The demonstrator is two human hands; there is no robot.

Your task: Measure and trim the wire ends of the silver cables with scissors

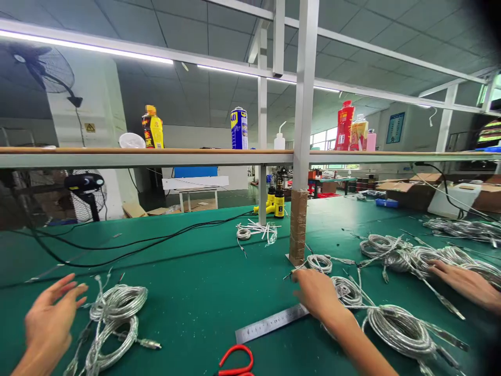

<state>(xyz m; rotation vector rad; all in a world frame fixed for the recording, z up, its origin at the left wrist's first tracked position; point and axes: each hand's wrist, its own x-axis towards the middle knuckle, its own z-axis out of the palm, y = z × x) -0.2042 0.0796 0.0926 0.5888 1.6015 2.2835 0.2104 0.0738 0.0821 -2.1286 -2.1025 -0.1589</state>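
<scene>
My left hand (52, 318) hovers at the lower left with its fingers spread and nothing in it, just left of two silvery cable coils (115, 316) on the green mat. Near the middle, my right hand (318, 296) rests on the mat with its fingers curled under, beside a small cable coil (347, 291) and above a steel ruler (272, 324). What its fingers hold is hidden. A thin wire end (291, 273) pokes out by the thumb. A larger coil (399, 329) lies right of my forearm.
Another person's hand (465, 283) rests on several coils (415, 257) at the right. Red-handled scissors (237, 362) lie at the front edge. A tape-wrapped post (298, 227) stands mid-table. Black cables (129, 245) cross the mat; white ties (256, 231) lie behind. Bottles stand on the shelf (156, 155).
</scene>
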